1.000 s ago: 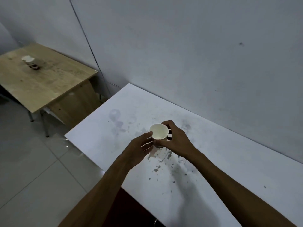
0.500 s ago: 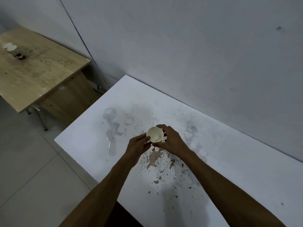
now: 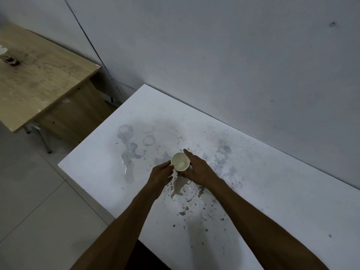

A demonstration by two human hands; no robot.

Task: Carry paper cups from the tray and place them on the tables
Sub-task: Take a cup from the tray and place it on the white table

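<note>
- Hands flank the cup point(image 3: 180, 161), one on each side, both over the white table point(image 3: 272, 191).
- Left hand point(image 3: 160, 175) sits at the cup's left, its fingers curled in toward the wall below the rim; whether it grips or only touches the cup cannot be told.
- Right hand point(image 3: 197, 168) lies at the cup's right with fingers stretched out straight, pointing past the cup toward the wall point(image 3: 214, 55); its palm side is just beside the cup, contact unclear.
- Cup stands upright, mouth up, pale inside, near the table's left end and about midway between the near edge and the wall.
- Dark stains point(image 3: 183, 186) spread on the table just nearer than the cup; grey ring marks point(image 3: 130, 147) lie to the cup's left.
- Wooden desk point(image 3: 39, 75) stands well apart to the cup's far left, with a small object point(image 3: 7, 58) at the frame edge, too cut off to identify.
- Tiled floor point(image 3: 39, 201) shows left of the table.
</note>
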